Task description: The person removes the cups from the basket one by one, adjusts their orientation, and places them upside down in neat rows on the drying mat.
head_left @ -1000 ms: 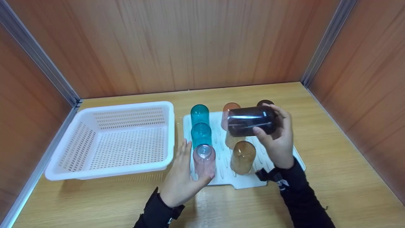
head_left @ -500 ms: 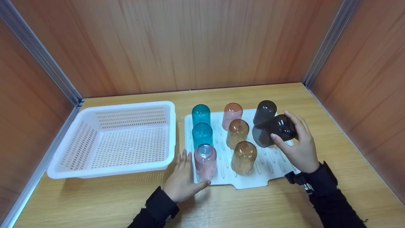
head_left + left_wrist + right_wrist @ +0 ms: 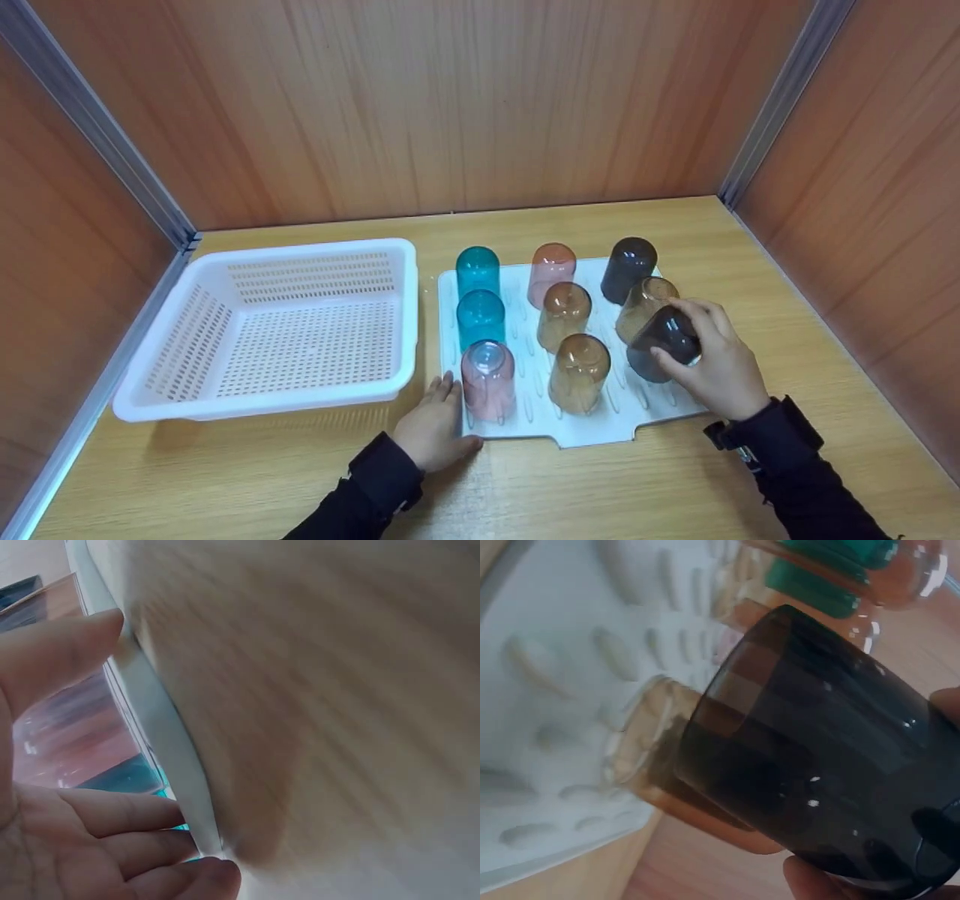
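My right hand [image 3: 716,364] grips a dark, see-through cup [image 3: 666,345] by its closed end. In the right wrist view the dark cup [image 3: 817,757] is tilted, its open rim toward the white ribbed drainer mat [image 3: 547,727] but apart from it. Right behind it an amber cup [image 3: 646,304] stands upside down. At the mat's front left corner my left hand [image 3: 433,429] spreads thumb and fingers along the edge, beside a pink upturned cup [image 3: 487,382]. In the left wrist view the fingers [image 3: 127,814] lie straight by the mat edge [image 3: 176,742].
Upturned cups stand in rows on the mat: teal cups [image 3: 480,319] at left, a pink-orange cup [image 3: 553,274] and amber cups [image 3: 579,375] in the middle, another dark cup [image 3: 628,270] at back right. A white slotted basket [image 3: 409,322] sits left. Wood panels enclose the table.
My right hand has carried the dark cup rightward, forward toward me and down, turning its rim from sideways toward the mat. My left hand has slid slightly down from the pink cup to the mat corner.
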